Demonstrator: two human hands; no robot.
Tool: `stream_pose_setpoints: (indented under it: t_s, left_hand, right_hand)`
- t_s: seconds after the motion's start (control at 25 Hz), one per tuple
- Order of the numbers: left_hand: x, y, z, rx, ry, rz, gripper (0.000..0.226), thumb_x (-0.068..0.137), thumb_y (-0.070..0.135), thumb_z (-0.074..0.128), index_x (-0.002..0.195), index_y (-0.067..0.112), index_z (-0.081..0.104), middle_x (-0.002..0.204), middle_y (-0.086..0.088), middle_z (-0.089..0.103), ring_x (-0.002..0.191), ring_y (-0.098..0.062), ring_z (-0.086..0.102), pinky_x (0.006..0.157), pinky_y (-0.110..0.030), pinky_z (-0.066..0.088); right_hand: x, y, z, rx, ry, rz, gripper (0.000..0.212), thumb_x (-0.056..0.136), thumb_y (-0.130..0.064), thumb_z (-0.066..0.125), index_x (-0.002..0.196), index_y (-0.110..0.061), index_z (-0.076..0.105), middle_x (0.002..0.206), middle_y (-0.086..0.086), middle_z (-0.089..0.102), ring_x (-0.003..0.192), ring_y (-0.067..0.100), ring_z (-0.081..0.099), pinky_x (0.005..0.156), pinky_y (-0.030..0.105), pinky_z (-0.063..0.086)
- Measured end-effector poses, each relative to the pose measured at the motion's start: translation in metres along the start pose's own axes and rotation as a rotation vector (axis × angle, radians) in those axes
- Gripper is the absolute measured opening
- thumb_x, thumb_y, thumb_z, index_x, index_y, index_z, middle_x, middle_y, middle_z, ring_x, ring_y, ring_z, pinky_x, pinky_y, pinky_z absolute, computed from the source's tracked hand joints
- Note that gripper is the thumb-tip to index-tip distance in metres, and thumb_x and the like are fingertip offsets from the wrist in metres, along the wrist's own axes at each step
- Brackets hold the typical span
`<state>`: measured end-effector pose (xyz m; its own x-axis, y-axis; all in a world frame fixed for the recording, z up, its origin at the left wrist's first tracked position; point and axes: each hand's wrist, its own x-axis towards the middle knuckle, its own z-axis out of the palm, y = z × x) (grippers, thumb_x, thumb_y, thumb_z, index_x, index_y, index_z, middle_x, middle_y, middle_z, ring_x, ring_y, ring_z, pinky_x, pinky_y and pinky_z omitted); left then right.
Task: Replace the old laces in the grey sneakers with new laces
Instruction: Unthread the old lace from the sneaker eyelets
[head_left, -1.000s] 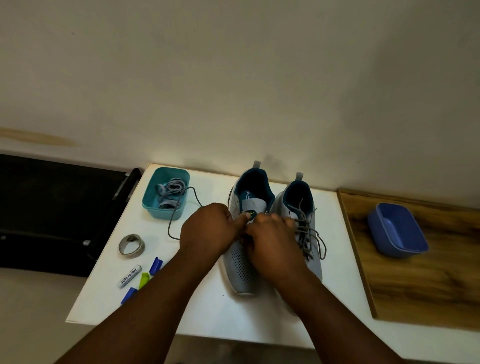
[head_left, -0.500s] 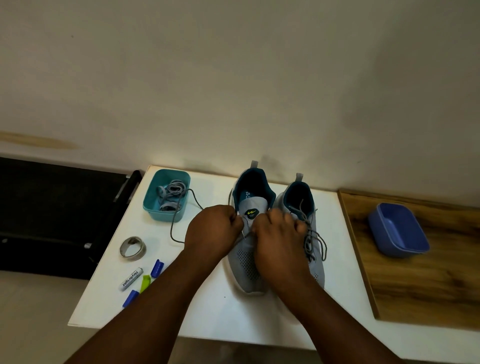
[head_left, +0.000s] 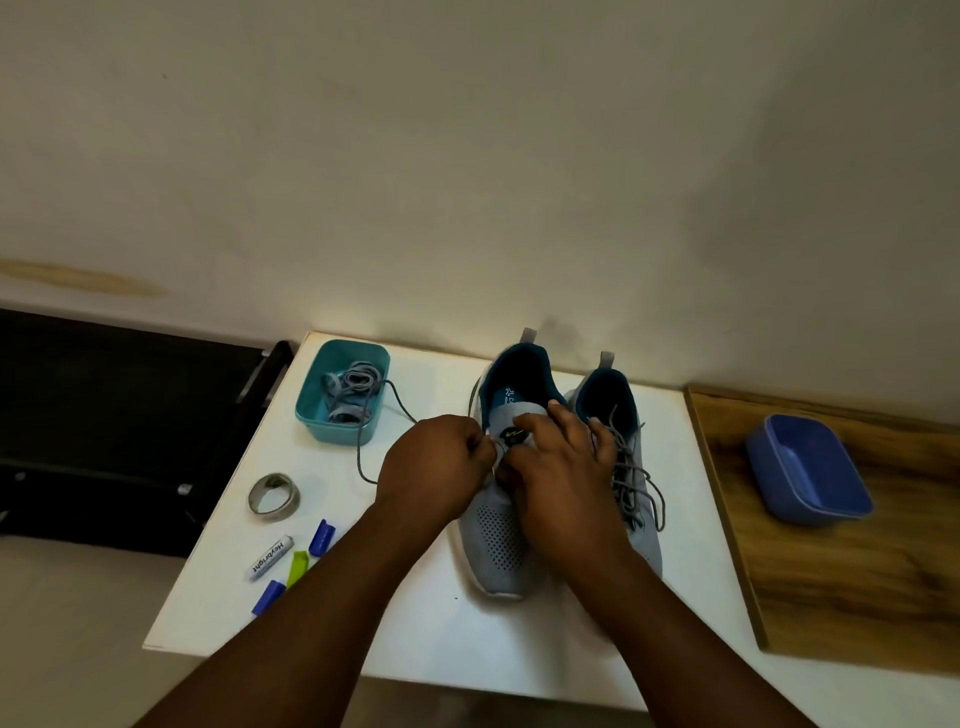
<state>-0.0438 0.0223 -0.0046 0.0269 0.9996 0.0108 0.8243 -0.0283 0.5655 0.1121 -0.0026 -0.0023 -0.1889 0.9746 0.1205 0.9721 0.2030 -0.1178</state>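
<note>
Two grey sneakers stand side by side on the white table (head_left: 415, 634), toes toward me. The left sneaker (head_left: 498, 540) has a teal lining and a yellow logo on its tongue. My left hand (head_left: 434, 462) pinches a dark grey lace (head_left: 363, 447) at that shoe's left eyelets; the lace trails left across the table toward the teal tub (head_left: 340, 395). My right hand (head_left: 558, 478) lies over the tongue, its fingers partly straight, its thumb near the left hand. The right sneaker (head_left: 631, 467) carries a loose grey lace. Several coiled grey-blue laces (head_left: 350, 387) lie in the tub.
A tape roll (head_left: 274, 496), a white marker (head_left: 269, 557), blue caps (head_left: 322, 538) and a green cap (head_left: 297, 566) lie at the table's left front. A blue tub (head_left: 808, 475) sits on a wooden board (head_left: 857, 587) at the right. A dark surface borders the left.
My right hand's fingers have spread and reached up over the left sneaker's tongue. My left hand stays pinched at the eyelets. The tongue's logo now shows more.
</note>
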Motion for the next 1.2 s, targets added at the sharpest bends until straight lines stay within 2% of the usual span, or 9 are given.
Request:
stream_pose_setpoints:
  t_s: [0.12,0.24,0.4,0.52,0.64,0.8,0.96,1.04,1.2]
  left_hand:
    - [0.000,0.002,-0.001,0.023,0.014,-0.009,0.038,0.095,0.039,0.054,0.064,0.018,0.055,0.059,0.001,0.052,0.061,-0.016,0.052,0.050,-0.027,0.026]
    - [-0.002,0.004,-0.001,0.022,0.021,-0.027,0.038,0.096,0.038,0.054,0.063,0.019,0.053,0.059,0.002,0.052,0.058,-0.013,0.049,0.050,-0.026,0.026]
    - [-0.002,0.006,-0.001,0.046,0.015,-0.011,0.038,0.097,0.040,0.053,0.063,0.021,0.050,0.061,0.003,0.052,0.061,-0.014,0.050,0.050,-0.027,0.025]
    - [-0.002,0.004,-0.001,0.040,0.005,-0.007,0.040,0.097,0.040,0.052,0.062,0.022,0.049,0.060,0.003,0.052,0.059,-0.011,0.049,0.050,-0.027,0.024]
    - [-0.002,0.002,0.000,0.048,0.029,-0.011,0.040,0.096,0.041,0.053,0.062,0.020,0.051,0.059,0.002,0.051,0.057,-0.010,0.047,0.050,-0.027,0.025]
    - [-0.002,0.003,0.003,0.006,0.023,-0.018,0.037,0.095,0.041,0.055,0.067,0.017,0.062,0.063,0.001,0.059,0.061,-0.015,0.054,0.051,-0.027,0.030]
    - [-0.002,0.004,0.004,-0.008,0.021,-0.012,0.037,0.094,0.042,0.056,0.067,0.017,0.062,0.063,0.001,0.060,0.061,-0.014,0.055,0.052,-0.027,0.033]
    - [-0.001,0.004,0.004,0.001,0.022,-0.004,0.038,0.094,0.043,0.055,0.065,0.019,0.058,0.061,0.001,0.057,0.060,-0.014,0.054,0.052,-0.027,0.031]
    - [-0.001,0.003,0.004,-0.003,0.009,-0.002,0.038,0.095,0.043,0.054,0.067,0.018,0.061,0.062,0.001,0.059,0.062,-0.016,0.056,0.054,-0.027,0.036]
  right_hand:
    - [-0.003,0.015,-0.013,0.060,0.236,0.227,0.019,0.095,-0.027,0.061,0.113,-0.025,0.068,0.140,0.003,0.054,0.138,0.028,0.042,0.118,0.051,0.021]
    - [-0.003,0.025,-0.022,0.059,0.310,0.335,0.021,0.099,-0.028,0.055,0.117,-0.024,0.064,0.145,0.009,0.048,0.139,0.032,0.038,0.115,0.054,0.024]
    - [-0.001,0.007,-0.009,-0.021,0.031,-0.013,0.028,0.092,-0.035,0.065,0.120,-0.038,0.067,0.165,0.002,0.029,0.155,0.035,0.010,0.122,0.059,0.007]
    - [0.003,0.003,-0.004,-0.046,-0.072,-0.027,0.020,0.094,-0.044,0.062,0.111,-0.041,0.073,0.164,-0.006,0.031,0.156,0.033,0.005,0.122,0.058,-0.003]
    - [0.000,0.012,-0.014,-0.004,0.116,0.068,0.014,0.090,-0.034,0.068,0.103,-0.035,0.074,0.150,-0.001,0.051,0.149,0.033,0.028,0.121,0.058,0.007]
    - [0.000,0.039,-0.042,-0.014,0.391,0.333,0.017,0.094,-0.023,0.063,0.110,-0.026,0.067,0.143,0.007,0.051,0.138,0.034,0.038,0.115,0.060,0.023]
    - [-0.002,0.019,-0.030,0.045,0.096,0.129,0.032,0.098,-0.033,0.061,0.130,-0.036,0.063,0.163,0.006,0.030,0.153,0.032,0.005,0.122,0.059,0.009]
    - [-0.002,0.008,-0.016,-0.014,-0.031,-0.019,0.025,0.096,-0.039,0.063,0.120,-0.041,0.069,0.168,0.000,0.021,0.155,0.032,-0.007,0.123,0.057,-0.005]
    - [0.003,0.010,-0.013,-0.071,-0.024,-0.015,0.019,0.090,-0.039,0.069,0.109,-0.039,0.072,0.162,-0.002,0.036,0.155,0.034,0.008,0.122,0.059,-0.004]
